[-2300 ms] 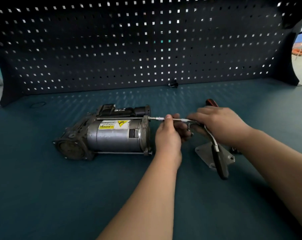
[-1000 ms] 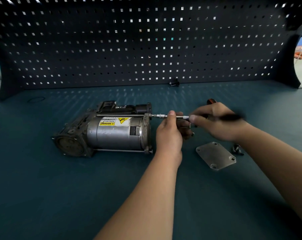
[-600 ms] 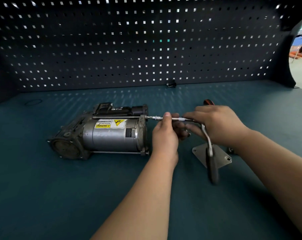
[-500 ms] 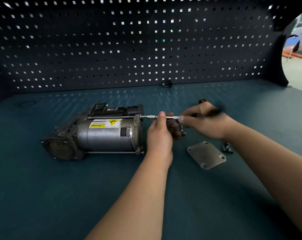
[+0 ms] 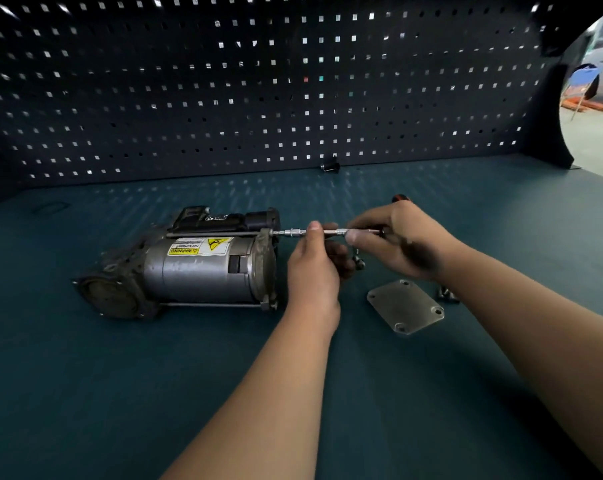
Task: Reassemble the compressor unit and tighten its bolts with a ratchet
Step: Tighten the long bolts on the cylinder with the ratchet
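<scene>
On the teal bench point(image 5: 85, 393), left of centre, our compressor point(image 5: 203, 271) lies on its side. Its long axis runs left to right, with the round end cap facing left and slightly toward us and the flanged end facing right. The yellow warning label on the grey barrel reads upside down from where we stand. A long bolt point(image 5: 217, 234) runs along the top of the barrel, parallel to that axis.

The ratchet point(image 5: 334, 232) carries on the same line: its slim silver shaft lies level and points left, its tip meeting the flange at the bolt's right end. Our left hand point(image 5: 313, 271) pinches the shaft midway, thumb on top, fingers curled under. Our right hand point(image 5: 404, 240) closes around the shaft's right end. The ratchet's head is buried in those fingers, and the handle is only a dark smear across the hand, so we cannot tell which way it points.

A plate point(image 5: 405, 306) with corner holes lies flat under our right wrist, apart from the compressor. A loose bolt point(image 5: 445, 294) sits just beside it, partly cut off by our forearm. Between our hands a small metal piece is too blurred to name. A red tip point(image 5: 399, 197) shows behind our right hand, the rest of it hidden. A black clip point(image 5: 329, 165) rests at the foot of the pegboard point(image 5: 258, 98).
</scene>
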Tool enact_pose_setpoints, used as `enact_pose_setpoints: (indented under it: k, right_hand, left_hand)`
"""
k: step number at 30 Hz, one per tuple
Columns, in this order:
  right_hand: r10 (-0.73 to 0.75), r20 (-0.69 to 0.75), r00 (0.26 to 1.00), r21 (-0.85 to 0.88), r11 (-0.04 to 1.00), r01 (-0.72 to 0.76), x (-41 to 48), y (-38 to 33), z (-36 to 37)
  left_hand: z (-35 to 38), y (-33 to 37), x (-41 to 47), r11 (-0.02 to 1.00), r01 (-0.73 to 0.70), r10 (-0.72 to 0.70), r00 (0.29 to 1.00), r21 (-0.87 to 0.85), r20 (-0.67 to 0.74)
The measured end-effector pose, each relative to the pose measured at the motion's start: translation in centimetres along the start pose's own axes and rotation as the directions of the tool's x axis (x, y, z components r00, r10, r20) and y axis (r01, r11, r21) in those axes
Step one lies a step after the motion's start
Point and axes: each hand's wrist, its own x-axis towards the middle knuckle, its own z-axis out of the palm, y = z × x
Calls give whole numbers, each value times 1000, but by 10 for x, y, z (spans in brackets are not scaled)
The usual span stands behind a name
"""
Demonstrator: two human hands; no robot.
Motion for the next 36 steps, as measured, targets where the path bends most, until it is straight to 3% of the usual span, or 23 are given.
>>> enact_pose_setpoints:
  k: [1,3,4,6,9,11,13,14,17,18,20,24,27,31,36]
  right_hand:
    - [163,75,984,200,964,-175,2,-3,2]
    - [404,353,844,493,687,-534,3,-8,1]
    - [432,466,772,540,552,-635,4,-10,-1]
    - [419,584,695,537,443,-718,6,-9,-3]
    - [401,584,706,532,468,-706,5,-8,0]
    - [399,449,800,491,637,-594,2,-7,2]
    - [282,216,935,217,920,-327,-4,-8,0]
    - [167,159,973,22,985,-173,-7,-9,-3]
    - [-11,194,981,-334,939,76,-24,-11,-7]
    - [5,194,981,-351,934,65,-31,-10,-7]
    - [117,192,974,-190,979,-80,-47,-13,-6]
    - [345,309,886,161,900,-406,-73,-25,3]
    - [376,338,863,185,872,-453,-81,-32,9]
    - [400,322,858,174,866,-469,-82,-38,16]
    - [362,279,889,142,901,-411,-83,-37,22]
  left_hand:
    - [0,-1,0,1000,-1,1,1000,5,-7]
    - [0,-2,1,1000,-2,2,1000,6,-14]
    - [-1,-2,1,1000,-6,6,1000,6,-13]
    - [0,-4,1,1000,-18,18,1000,8,-16]
    - [-1,-3,2,1000,-19,19,999,2,-27]
    - [0,0,0,1000,-5,5,999,10,-31]
    - [2,5,-5,999,30,-28,998,38,-48]
    - [3,8,-9,997,53,-51,997,50,-52]
    - [-3,10,-25,979,189,-187,982,82,-29]
    - [-8,11,-32,961,253,-253,967,109,-8]
    - [-24,16,-51,917,343,-361,931,201,60]
    - [-56,30,-85,828,290,-410,897,480,165]
    - [-64,35,-93,801,288,-413,901,525,135]
    - [-59,41,-91,834,404,-468,878,375,96]
    - [-61,42,-93,855,390,-452,884,341,121]
